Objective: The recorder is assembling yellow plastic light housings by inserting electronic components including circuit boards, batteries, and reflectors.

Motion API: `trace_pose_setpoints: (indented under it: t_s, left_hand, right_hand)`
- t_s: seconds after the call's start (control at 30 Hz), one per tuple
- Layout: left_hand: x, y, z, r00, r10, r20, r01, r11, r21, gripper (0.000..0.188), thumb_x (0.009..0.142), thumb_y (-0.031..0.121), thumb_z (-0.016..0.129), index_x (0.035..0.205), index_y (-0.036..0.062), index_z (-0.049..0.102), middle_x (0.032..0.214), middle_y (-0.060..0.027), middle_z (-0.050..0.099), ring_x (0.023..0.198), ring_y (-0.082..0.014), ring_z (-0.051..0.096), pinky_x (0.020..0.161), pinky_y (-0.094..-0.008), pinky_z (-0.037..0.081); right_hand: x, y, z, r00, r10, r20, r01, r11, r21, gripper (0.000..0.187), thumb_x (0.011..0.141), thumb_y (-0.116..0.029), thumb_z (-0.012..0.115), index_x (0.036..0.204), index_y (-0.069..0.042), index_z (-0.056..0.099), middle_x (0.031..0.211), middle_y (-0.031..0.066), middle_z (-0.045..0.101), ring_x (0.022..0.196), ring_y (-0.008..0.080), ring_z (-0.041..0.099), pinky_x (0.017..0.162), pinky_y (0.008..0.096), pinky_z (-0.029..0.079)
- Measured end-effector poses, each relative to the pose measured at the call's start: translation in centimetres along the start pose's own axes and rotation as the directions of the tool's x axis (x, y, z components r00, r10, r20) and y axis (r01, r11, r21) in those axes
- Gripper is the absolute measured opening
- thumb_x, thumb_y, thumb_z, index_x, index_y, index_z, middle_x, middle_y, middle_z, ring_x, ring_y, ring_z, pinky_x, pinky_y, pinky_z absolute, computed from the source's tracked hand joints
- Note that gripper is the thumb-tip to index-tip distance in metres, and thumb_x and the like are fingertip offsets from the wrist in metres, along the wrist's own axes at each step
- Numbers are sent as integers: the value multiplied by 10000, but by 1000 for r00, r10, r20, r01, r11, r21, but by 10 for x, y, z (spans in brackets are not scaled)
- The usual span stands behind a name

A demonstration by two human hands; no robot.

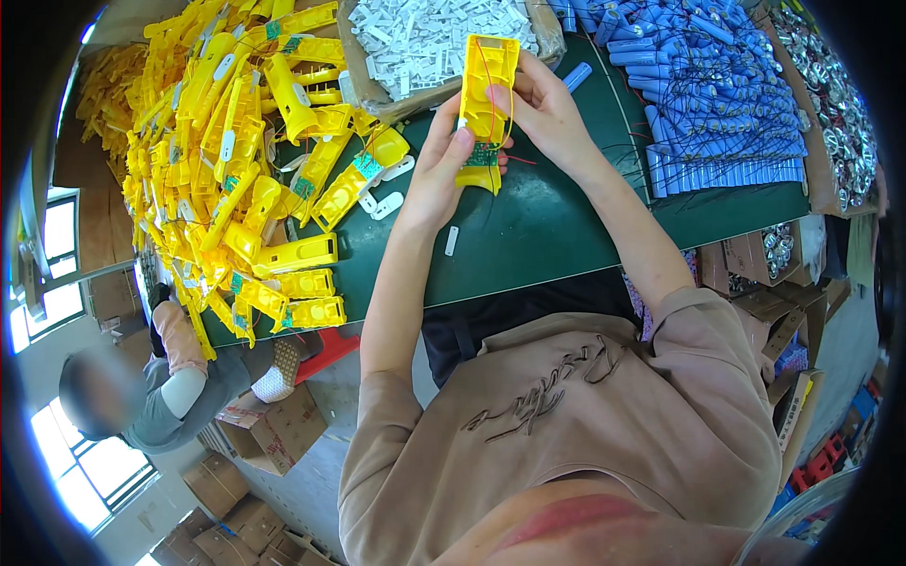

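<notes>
Yellow pile (203, 132): lower pieces buried, hard to tell apart. Left hand (436, 170), forearm rising from below: thumb pressed on open yellow shell (479, 118), fingers mostly hidden behind. Shell held upright-looking above green table (557, 231); wire ends hard to trace. Right hand (552, 118) angled in leftward, pinching shell's right edge, fingertips partly hidden. Blue cylinders (703, 94) beyond, cut off at top.

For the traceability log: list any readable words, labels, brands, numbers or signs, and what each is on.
Brown short-sleeved fabric shirt: dark script lettering across the chest; wording not copied.
Brown cardboard box, lower left: faint marks, too small to read.
Held yellow plastic casing with green circuit board: no readable text.
</notes>
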State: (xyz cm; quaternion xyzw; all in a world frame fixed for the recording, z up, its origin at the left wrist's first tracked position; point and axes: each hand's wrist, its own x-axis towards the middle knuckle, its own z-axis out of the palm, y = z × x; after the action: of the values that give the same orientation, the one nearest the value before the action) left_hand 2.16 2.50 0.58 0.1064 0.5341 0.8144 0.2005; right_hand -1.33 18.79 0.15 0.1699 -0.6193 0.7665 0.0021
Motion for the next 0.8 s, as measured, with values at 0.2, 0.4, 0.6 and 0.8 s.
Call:
trace_pose_setpoints:
  t_s: [0.2, 0.4, 0.6, 0.8]
  left_hand:
    - [1, 3, -4, 974, 187, -129, -183, 982, 43, 558, 942, 242, 524, 1402, 54, 271, 1245, -112, 500, 1045, -186, 545, 865, -328, 469]
    - [4, -7, 1, 945, 303, -123, -211, 852, 480, 559, 923, 131, 529, 1401, 11, 265, 1322, -144, 430, 1215, -211, 423, 1028, -326, 324]
    - [5, -10, -1, 929, 347, -125, -238, 822, 517, 562, 911, 123, 537, 1399, 27, 277, 1296, -150, 449, 1165, -205, 449, 990, -317, 354]
    - [5, -9, -1, 919, 369, -137, -226, 780, 583, 556, 912, 112, 531, 1396, 22, 272, 1231, -151, 476, 1086, -196, 481, 949, -311, 379]
  right_hand:
    - [-4, 0, 4, 989, -133, -62, 131, 991, -36, 260, 879, -148, 613, 1102, -35, 541, 807, -20, 536, 694, 28, 473, 640, 189, 400]
    - [-7, 7, 12, 995, -39, -94, 22, 985, -173, 225, 843, -173, 671, 983, -25, 575, 732, -40, 505, 621, 1, 400, 552, 162, 331]
    - [-5, -7, 10, 985, 141, -100, -110, 959, 263, 181, 897, -185, 618, 951, -18, 577, 777, -29, 557, 702, 18, 492, 622, 164, 394]
    - [-6, -5, 6, 988, 81, -128, -63, 988, 139, 169, 904, -172, 603, 936, -8, 577, 772, -13, 584, 696, 34, 525, 622, 174, 416]
